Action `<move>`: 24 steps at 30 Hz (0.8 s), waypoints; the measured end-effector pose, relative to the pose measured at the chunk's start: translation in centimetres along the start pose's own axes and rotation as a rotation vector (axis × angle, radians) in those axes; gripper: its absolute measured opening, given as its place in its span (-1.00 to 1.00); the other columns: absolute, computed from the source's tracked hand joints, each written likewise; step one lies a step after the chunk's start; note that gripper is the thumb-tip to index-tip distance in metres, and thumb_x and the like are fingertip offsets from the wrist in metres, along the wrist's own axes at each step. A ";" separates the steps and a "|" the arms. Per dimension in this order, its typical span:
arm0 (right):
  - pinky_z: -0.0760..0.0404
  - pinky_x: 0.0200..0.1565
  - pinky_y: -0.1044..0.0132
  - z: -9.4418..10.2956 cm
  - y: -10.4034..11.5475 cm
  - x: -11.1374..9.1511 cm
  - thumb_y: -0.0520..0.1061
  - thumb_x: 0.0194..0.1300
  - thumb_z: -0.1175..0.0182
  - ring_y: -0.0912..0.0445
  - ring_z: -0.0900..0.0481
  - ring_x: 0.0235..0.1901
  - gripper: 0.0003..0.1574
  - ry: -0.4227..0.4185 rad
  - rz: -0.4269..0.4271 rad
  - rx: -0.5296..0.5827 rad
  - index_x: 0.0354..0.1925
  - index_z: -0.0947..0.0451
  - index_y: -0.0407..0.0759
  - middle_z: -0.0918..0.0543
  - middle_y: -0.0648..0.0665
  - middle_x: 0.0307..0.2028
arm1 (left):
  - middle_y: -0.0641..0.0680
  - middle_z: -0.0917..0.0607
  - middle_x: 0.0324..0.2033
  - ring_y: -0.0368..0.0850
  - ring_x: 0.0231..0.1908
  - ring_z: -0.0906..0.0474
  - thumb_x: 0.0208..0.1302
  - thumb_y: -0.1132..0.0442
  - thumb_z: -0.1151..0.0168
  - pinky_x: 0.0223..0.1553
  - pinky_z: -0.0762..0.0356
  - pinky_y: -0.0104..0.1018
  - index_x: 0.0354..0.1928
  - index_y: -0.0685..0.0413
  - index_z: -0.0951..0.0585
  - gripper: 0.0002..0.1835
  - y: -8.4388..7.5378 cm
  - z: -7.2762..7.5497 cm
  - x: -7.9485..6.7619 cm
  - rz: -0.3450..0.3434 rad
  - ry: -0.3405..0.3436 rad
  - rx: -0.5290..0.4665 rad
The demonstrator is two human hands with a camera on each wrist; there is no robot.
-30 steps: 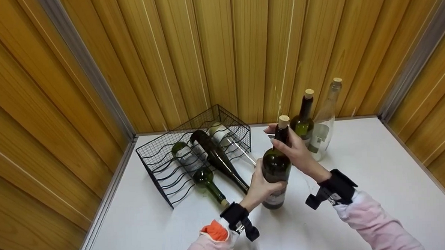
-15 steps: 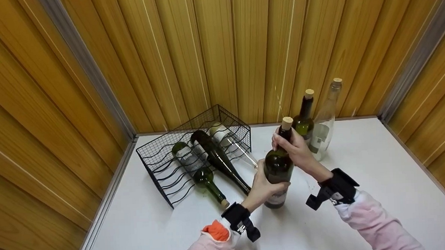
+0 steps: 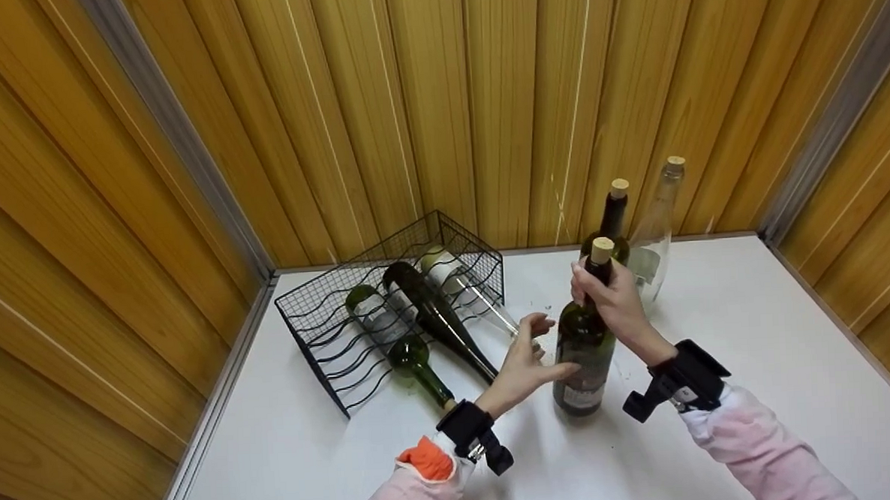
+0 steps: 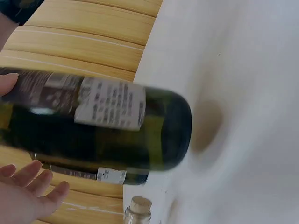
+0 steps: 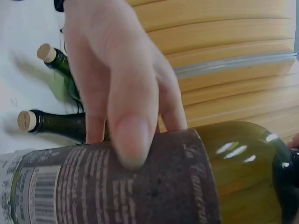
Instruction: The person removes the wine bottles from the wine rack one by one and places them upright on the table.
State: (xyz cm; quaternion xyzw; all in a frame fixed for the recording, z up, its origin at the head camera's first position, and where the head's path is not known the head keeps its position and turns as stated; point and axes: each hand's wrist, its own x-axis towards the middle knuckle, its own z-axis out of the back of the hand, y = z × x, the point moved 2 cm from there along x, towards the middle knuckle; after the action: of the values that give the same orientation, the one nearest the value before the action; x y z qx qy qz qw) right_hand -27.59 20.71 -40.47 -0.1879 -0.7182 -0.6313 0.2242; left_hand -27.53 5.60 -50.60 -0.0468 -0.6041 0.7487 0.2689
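Note:
My right hand (image 3: 618,302) grips the neck of a dark green wine bottle (image 3: 583,349), just below its cork. The bottle stands nearly upright over the white table, its shadow beside the base in the left wrist view; whether it touches the table I cannot tell. To its left, my left hand (image 3: 521,367) has its fingers spread. In the right wrist view the left thumb lies across the bottle's dark label (image 5: 163,177); contact is unclear. The left fingers (image 4: 35,186) are apart from the glass in the left wrist view.
A black wire rack (image 3: 322,360) on the left holds two green bottles (image 3: 408,353) (image 3: 436,310) and a clear bottle (image 3: 485,297) lying down. Behind the gripped bottle stand a corked green bottle (image 3: 615,216) and a corked clear bottle (image 3: 664,203), near the wood-panelled wall.
My right hand has closed round the bottle neck. The left hand has loosened and spread from the bottle's body. The bottle has moved right with the right hand.

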 end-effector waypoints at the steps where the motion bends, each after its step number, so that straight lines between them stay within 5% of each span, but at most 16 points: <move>1: -0.45 -0.50 0.43 0.4 0.0 0.0 -0.55 0.39 0.16 0.10 -0.38 -0.67 -0.83 -0.012 0.000 -0.013 -0.37 -0.19 -0.70 -0.35 -0.26 -0.68 | 0.28 -0.49 0.24 0.07 0.27 -0.40 0.08 0.25 -0.47 0.27 -0.44 0.03 0.31 0.19 -0.24 -0.19 0.0 0.3 0.1 -0.003 -0.020 -0.003; 5: -0.46 -0.53 0.46 2.2 0.1 0.1 -0.55 0.37 0.13 0.16 -0.43 -0.69 -0.78 -0.074 0.020 -0.039 -0.45 -0.24 -0.64 -0.41 -0.18 -0.72 | 0.26 -0.56 0.13 0.08 0.17 -0.48 0.12 0.28 -0.43 0.17 -0.48 0.06 0.24 0.24 -0.31 -0.31 0.4 1.5 0.2 -0.038 -0.116 -0.014; 8: -0.45 -0.57 0.46 3.3 0.6 0.1 -0.50 0.37 0.06 0.19 -0.44 -0.72 -0.72 -0.157 -0.012 -0.031 -0.52 -0.29 -0.57 -0.44 -0.09 -0.75 | 0.35 -0.57 0.05 0.15 0.08 -0.53 0.15 0.38 -0.37 0.10 -0.49 0.15 0.19 0.34 -0.33 -0.40 -0.9 2.5 -0.4 -0.059 -0.156 -0.023; 12: -0.44 -0.60 0.44 4.5 1.6 0.1 -0.47 0.36 0.03 0.17 -0.42 -0.75 -0.69 -0.235 -0.062 -0.054 -0.53 -0.27 -0.62 -0.43 -0.10 -0.77 | 0.46 -0.56 -0.01 0.30 0.02 -0.53 0.17 0.48 -0.31 0.05 -0.57 -0.05 0.14 0.46 -0.33 -0.47 -2.5 3.4 -1.1 -0.074 -0.176 0.004; 16: -0.43 -0.61 0.45 6.0 1.8 0.2 -0.50 0.34 0.03 0.17 -0.42 -0.76 -0.70 -0.276 -0.048 -0.072 -0.55 -0.27 -0.65 -0.43 -0.09 -0.79 | 0.45 -0.60 -0.06 0.32 -0.02 -0.54 0.18 0.49 -0.30 -0.03 -0.62 -0.14 0.13 0.47 -0.35 -0.50 -0.3 3.3 -0.7 -0.097 -0.247 0.052; 20: -0.42 -0.64 0.46 7.6 1.5 0.4 -0.52 0.31 0.04 0.17 -0.40 -0.77 -0.67 -0.324 -0.045 -0.042 -0.60 -0.37 -0.47 -0.43 -0.07 -0.79 | 0.43 -0.62 -0.09 0.23 -0.05 -0.56 0.17 0.49 -0.31 -0.05 -0.62 0.10 0.13 0.41 -0.37 -0.50 1.4 3.5 -0.4 -0.108 -0.290 0.049; 24: -0.43 -0.65 0.46 8.9 1.1 0.7 -0.53 0.29 0.05 0.18 -0.41 -0.77 -0.61 -0.362 -0.052 -0.033 -0.59 -0.47 -0.27 -0.44 -0.05 -0.79 | 0.39 -0.64 -0.12 0.17 -0.08 -0.59 0.18 0.41 -0.33 -0.09 -0.64 0.04 0.10 0.36 -0.40 -0.52 1.9 3.9 -0.4 -0.151 -0.287 0.033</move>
State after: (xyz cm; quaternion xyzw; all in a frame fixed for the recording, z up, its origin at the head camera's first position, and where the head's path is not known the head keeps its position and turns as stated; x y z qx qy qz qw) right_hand -28.29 29.69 -40.09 -0.2835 -0.7412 -0.6043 0.0716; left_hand -29.38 1.77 -51.39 0.1107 -0.6259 0.7351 0.2360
